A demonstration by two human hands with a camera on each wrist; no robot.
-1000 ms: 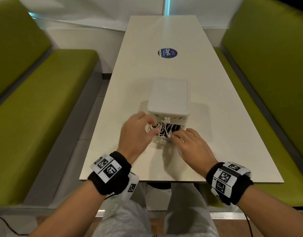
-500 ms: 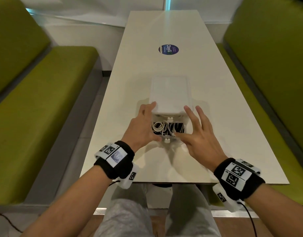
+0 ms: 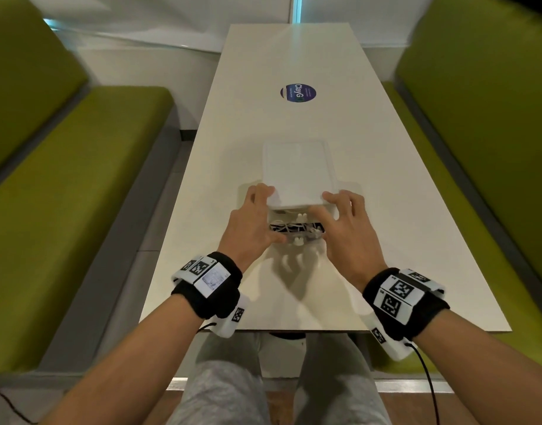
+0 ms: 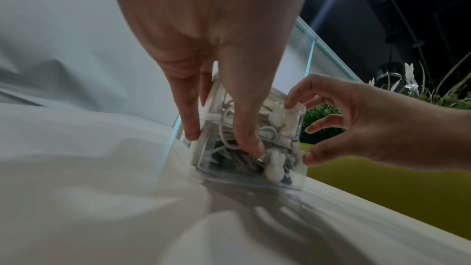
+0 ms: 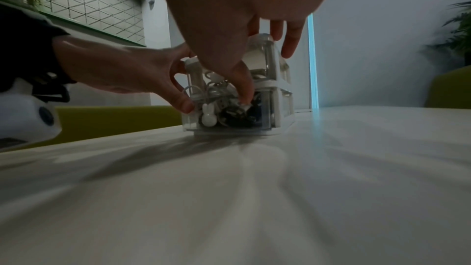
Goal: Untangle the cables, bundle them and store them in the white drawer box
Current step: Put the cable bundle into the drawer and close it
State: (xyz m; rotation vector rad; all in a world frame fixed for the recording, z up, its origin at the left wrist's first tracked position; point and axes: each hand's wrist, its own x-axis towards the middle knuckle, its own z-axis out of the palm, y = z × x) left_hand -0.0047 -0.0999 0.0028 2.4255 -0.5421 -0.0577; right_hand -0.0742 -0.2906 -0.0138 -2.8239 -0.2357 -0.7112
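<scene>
The white drawer box (image 3: 297, 173) stands in the middle of the table. Its clear lower drawer (image 3: 297, 240) sticks out a little towards me, holding coiled white and black cables (image 3: 291, 230). My left hand (image 3: 257, 219) has fingers on the box's near left corner and its thumb against the drawer front. My right hand (image 3: 340, 216) mirrors it at the right corner, thumb on the drawer front. In the left wrist view the thumb (image 4: 247, 138) presses the clear drawer (image 4: 242, 174) beside a white rabbit knob (image 4: 274, 166). The right wrist view shows the same knob (image 5: 209, 116).
The long white table (image 3: 386, 240) carries a round blue sticker (image 3: 298, 92) further back. Green benches run along the left (image 3: 79, 210) and right (image 3: 493, 148) sides. My knees sit under the near table edge.
Both hands moved from inside the drawer to the box's near corners. The drawer has slid further into the box, with less of it sticking out now.
</scene>
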